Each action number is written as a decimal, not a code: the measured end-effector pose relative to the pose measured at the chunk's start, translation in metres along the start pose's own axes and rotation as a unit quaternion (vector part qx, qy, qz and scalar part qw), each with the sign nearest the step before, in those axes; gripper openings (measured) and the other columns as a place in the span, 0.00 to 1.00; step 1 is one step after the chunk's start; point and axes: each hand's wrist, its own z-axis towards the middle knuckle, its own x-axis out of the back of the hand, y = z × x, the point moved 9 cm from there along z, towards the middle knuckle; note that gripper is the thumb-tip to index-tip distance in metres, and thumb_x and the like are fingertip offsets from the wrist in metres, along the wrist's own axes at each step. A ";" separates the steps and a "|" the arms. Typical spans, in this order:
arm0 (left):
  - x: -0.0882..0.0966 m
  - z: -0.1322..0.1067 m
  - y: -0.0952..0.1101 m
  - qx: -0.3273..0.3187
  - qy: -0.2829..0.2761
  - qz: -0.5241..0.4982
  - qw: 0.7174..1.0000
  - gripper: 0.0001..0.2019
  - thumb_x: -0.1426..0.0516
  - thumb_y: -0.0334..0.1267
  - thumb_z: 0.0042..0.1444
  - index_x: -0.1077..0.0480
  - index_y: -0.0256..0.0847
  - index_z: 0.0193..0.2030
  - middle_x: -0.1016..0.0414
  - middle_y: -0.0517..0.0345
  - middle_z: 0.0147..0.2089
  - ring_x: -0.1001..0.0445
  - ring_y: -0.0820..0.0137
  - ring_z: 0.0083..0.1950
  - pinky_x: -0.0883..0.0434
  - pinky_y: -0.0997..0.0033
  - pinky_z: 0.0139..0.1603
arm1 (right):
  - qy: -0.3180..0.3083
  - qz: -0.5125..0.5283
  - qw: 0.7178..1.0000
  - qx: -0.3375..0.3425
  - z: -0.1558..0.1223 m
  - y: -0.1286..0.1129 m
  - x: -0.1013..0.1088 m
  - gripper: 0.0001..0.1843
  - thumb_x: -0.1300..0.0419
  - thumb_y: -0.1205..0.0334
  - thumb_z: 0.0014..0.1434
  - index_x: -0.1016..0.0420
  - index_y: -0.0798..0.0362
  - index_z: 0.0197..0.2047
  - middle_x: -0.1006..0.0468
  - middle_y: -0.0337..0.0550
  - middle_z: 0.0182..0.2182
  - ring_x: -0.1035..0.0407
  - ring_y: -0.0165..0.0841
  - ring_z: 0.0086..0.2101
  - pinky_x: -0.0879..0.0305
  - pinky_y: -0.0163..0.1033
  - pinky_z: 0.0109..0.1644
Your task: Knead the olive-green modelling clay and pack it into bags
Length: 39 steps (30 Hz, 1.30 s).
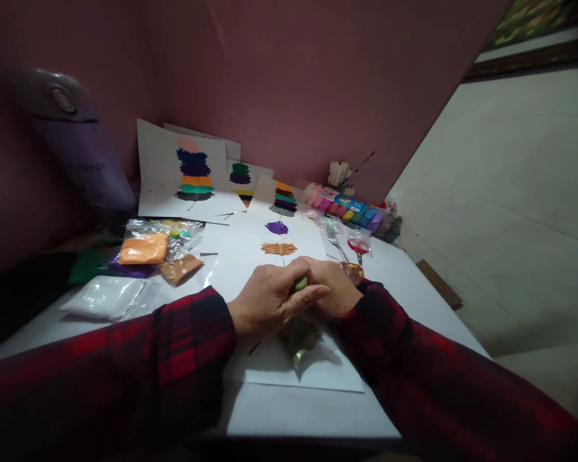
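My left hand (270,298) and my right hand (332,289) are pressed together over a white sheet of paper (250,256), both closed around a small lump of green clay (300,283) that shows between the fingers. A crinkled clear wrapper with green clay (299,339) hangs below the hands. On the sheet just beyond my hands lie a textured orange clay patch (279,248) and a purple clay patch (276,227). Both arms wear red and black plaid sleeves.
Bags of orange clay (143,248), brown clay (180,267) and white clay (106,296) lie at the left. A fork (336,242) and red scissors (359,247) rest at the right. A row of coloured clay tubs (354,212) and finished sheets (187,170) stand at the back.
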 end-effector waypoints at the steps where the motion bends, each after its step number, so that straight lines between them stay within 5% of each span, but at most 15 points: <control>1: 0.000 0.000 0.000 -0.002 -0.002 0.003 1.000 0.17 0.50 0.50 0.65 0.37 0.40 0.31 0.33 0.61 0.26 0.37 0.72 0.27 0.39 0.72 0.30 | 0.002 0.003 1.000 0.001 0.000 0.000 0.000 0.04 0.39 0.63 0.52 0.29 0.54 0.30 0.27 0.37 0.26 0.35 0.29 0.27 0.46 0.33 0.30; 23: 0.001 0.000 0.004 -0.028 0.014 -0.033 0.999 0.10 0.41 0.44 0.59 0.32 0.39 0.35 0.27 0.58 0.32 0.31 0.70 0.32 0.34 0.69 0.36 | -0.029 0.013 0.999 -0.017 0.003 0.002 0.000 0.06 0.36 0.65 0.49 0.25 0.54 0.33 0.23 0.42 0.30 0.30 0.34 0.30 0.39 0.36 0.33; 39: -0.008 -0.001 0.001 0.000 -0.017 0.015 1.000 0.10 0.41 0.43 0.58 0.33 0.40 0.31 0.31 0.61 0.26 0.35 0.72 0.27 0.37 0.72 0.28 | -0.035 0.050 0.998 0.011 0.002 0.006 -0.005 0.05 0.36 0.64 0.52 0.28 0.54 0.33 0.24 0.40 0.31 0.31 0.32 0.32 0.39 0.36 0.36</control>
